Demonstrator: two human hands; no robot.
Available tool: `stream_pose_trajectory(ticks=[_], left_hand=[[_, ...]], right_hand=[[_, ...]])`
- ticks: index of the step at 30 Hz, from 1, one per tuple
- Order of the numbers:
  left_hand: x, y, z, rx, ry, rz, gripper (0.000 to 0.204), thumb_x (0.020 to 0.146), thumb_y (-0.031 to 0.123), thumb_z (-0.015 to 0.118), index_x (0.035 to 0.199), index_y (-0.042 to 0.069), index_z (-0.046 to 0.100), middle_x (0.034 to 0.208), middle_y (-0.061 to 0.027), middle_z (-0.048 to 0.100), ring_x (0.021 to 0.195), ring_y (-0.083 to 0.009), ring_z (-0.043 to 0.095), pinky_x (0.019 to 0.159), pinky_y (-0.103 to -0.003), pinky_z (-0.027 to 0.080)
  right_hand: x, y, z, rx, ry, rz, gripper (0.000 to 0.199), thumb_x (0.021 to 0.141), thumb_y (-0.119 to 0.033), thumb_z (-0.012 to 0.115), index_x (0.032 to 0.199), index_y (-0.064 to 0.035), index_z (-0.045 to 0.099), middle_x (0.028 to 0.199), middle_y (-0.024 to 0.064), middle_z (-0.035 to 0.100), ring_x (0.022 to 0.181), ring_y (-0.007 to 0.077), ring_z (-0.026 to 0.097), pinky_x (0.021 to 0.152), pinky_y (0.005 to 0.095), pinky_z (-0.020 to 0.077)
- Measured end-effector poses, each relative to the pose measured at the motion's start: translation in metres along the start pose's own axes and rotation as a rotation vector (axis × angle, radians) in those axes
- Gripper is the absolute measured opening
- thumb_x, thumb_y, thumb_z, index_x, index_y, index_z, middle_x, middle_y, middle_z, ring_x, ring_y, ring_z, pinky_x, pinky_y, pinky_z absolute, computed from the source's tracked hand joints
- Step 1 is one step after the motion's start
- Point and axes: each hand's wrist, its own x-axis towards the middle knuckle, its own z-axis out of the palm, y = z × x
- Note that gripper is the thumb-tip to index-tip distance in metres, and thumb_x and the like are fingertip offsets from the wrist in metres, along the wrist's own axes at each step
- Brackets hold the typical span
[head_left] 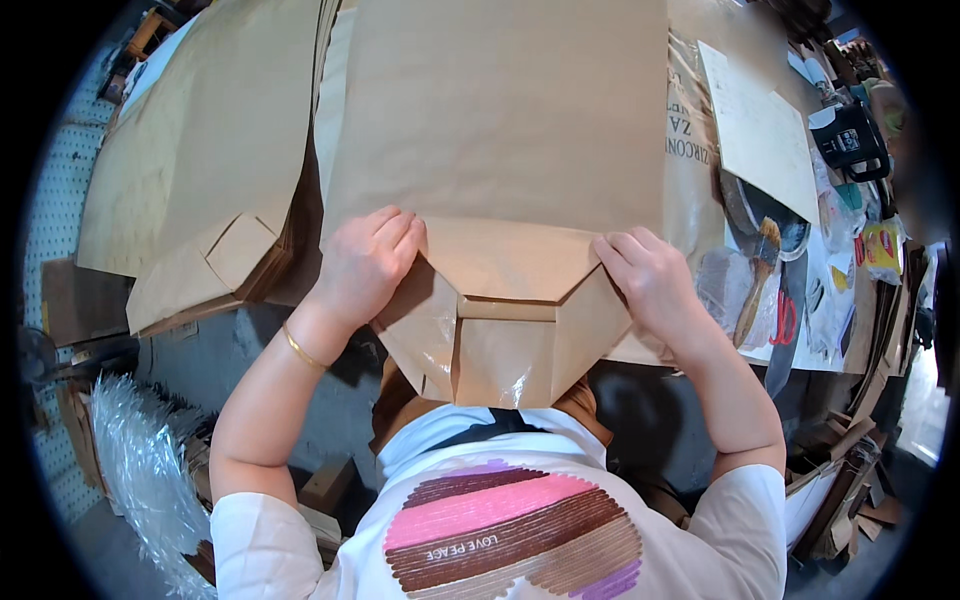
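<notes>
A large brown paper bag [500,120] lies flat in front of me, its near end folded into a bag bottom with slanted corners. The folded flaps [506,350] hang over the table edge toward my body and look shiny in places. My left hand [374,258] has its fingers curled on the left corner of the fold. At the right corner, my right hand [650,285] pinches the paper between thumb and fingers. Parts of both corners are hidden under the fingers.
A stack of similar brown bags [200,180] lies to the left. On the right are a brush [762,270], red-handled scissors [786,318], a pale board [762,135] over a basin, and a black device [850,140]. Clear plastic strips [140,450] hang low at the left.
</notes>
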Motion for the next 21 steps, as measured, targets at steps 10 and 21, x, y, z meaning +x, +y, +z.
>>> stream_pose_trajectory(ticks=[10,21], left_hand=[[-0.018,0.024,-0.024,-0.319,-0.327,0.085,0.057,0.074,0.004,0.057,0.131,0.006,0.051,0.143,-0.0173,0.043,0.137,-0.0375,0.033,0.115,-0.053,0.02],[-0.025,0.027,-0.042,-0.596,-0.422,0.078,0.045,0.062,0.021,0.064,0.103,0.004,0.068,0.153,-0.0224,0.028,0.143,-0.0439,0.02,0.115,-0.056,0.014]], right_hand=[[-0.027,-0.037,-0.008,0.224,-0.006,-0.01,0.06,0.065,0.008,0.053,0.124,-0.002,0.057,0.126,0.0135,0.055,0.116,0.0337,0.053,0.098,0.0414,0.0458],[-0.049,-0.084,0.02,0.276,0.219,0.152,0.037,0.064,-0.005,0.064,0.101,-0.0002,0.065,0.096,0.0122,0.061,0.091,0.0292,0.06,0.08,0.0399,0.0491]])
